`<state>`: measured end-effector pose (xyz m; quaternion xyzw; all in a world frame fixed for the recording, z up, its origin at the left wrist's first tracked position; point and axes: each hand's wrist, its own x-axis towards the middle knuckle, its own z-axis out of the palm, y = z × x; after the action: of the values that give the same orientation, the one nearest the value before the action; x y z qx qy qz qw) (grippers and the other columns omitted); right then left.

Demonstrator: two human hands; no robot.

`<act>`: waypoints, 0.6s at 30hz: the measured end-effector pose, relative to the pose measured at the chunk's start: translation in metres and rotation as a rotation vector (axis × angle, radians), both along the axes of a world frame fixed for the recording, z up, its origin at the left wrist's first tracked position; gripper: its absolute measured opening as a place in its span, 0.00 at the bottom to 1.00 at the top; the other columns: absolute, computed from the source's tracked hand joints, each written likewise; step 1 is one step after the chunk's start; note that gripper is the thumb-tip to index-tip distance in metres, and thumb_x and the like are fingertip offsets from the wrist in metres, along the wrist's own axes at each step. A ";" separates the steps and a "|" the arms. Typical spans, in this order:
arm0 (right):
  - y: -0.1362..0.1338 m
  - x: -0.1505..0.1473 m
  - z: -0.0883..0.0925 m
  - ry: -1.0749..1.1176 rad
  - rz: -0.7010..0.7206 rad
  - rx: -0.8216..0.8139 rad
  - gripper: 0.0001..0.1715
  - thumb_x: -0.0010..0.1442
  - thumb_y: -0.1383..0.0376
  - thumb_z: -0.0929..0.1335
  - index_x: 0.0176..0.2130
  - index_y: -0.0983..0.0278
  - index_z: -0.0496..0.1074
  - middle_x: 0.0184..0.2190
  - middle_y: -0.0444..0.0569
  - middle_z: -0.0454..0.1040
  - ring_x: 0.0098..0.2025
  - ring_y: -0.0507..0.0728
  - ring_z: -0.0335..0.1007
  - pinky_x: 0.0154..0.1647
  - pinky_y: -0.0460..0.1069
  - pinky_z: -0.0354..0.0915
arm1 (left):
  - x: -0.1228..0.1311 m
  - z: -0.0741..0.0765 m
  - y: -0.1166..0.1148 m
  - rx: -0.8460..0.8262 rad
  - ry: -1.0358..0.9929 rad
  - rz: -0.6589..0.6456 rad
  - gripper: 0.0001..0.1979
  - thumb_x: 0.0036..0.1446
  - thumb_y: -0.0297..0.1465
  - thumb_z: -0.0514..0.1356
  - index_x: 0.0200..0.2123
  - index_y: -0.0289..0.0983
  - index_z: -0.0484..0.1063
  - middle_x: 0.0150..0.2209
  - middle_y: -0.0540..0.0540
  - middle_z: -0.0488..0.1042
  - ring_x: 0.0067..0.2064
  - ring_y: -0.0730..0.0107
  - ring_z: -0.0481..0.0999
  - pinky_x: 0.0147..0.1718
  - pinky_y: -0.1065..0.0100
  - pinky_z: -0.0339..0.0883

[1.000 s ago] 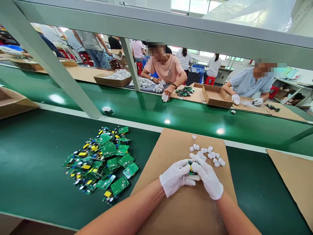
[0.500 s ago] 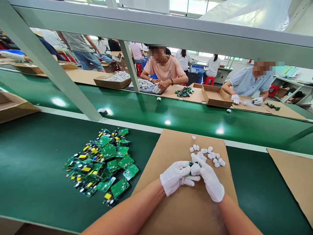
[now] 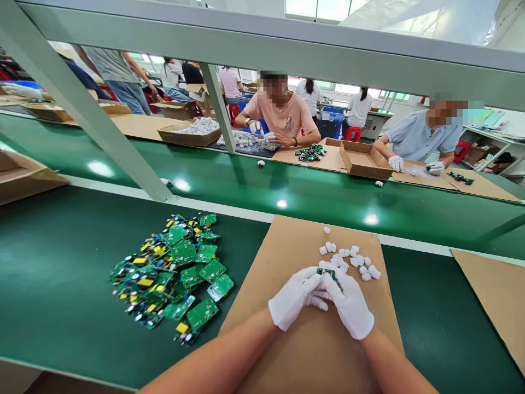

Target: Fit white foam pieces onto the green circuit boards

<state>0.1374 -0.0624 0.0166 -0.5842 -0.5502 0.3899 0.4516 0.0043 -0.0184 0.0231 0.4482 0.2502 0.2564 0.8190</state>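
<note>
Both my hands wear white gloves and meet over the sheet of cardboard [image 3: 283, 350]. Between them is a small green circuit board [image 3: 326, 271], of which only the upper part shows. My left hand [image 3: 294, 295] grips the board from the left, fingers closed. My right hand [image 3: 346, 303] is closed on its right side, thumb and fingers pressed over its face. Fingers hide whatever lies on the lower part of the board. Just beyond the hands, several small white lumps [image 3: 364, 261] are scattered on the cardboard.
Left of the cardboard lies a heap of green circuit boards [image 3: 182, 254] with yellow and black parts. A green conveyor belt [image 3: 229, 183] runs behind, carrying a few small pieces. Across it, co-workers in gloves sit near a cardboard tray [image 3: 365, 161]. A white frame post [image 3: 102, 109] slants at left.
My right thumb and fingers have moved over the board, covering the white lump that showed on it. Across the belt, a co-worker's hands have moved apart, and pieces on the belt have shifted left.
</note>
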 end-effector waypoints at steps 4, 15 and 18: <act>-0.002 0.003 -0.002 0.088 0.078 0.008 0.27 0.61 0.49 0.59 0.52 0.60 0.68 0.51 0.49 0.71 0.55 0.59 0.63 0.60 0.56 0.54 | 0.000 -0.001 0.000 0.004 0.104 0.085 0.16 0.49 0.41 0.61 0.30 0.32 0.68 0.28 0.45 0.71 0.28 0.71 0.73 0.21 0.74 0.66; -0.001 0.000 -0.007 0.070 0.025 -0.022 0.26 0.60 0.51 0.61 0.52 0.61 0.69 0.48 0.51 0.73 0.54 0.60 0.64 0.59 0.58 0.55 | 0.002 -0.008 0.000 -0.019 0.090 0.111 0.15 0.48 0.40 0.62 0.29 0.31 0.69 0.26 0.44 0.71 0.26 0.71 0.72 0.17 0.75 0.65; 0.000 0.002 -0.006 0.048 0.010 0.018 0.25 0.62 0.51 0.58 0.51 0.60 0.70 0.49 0.50 0.72 0.54 0.60 0.63 0.59 0.58 0.55 | 0.002 -0.015 0.002 -0.108 -0.026 0.042 0.20 0.49 0.44 0.61 0.34 0.32 0.68 0.28 0.44 0.71 0.29 0.68 0.73 0.20 0.73 0.67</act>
<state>0.1394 -0.0626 0.0106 -0.5681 -0.5455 0.4010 0.4679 0.0059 -0.0165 0.0085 0.3948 0.2625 0.2653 0.8396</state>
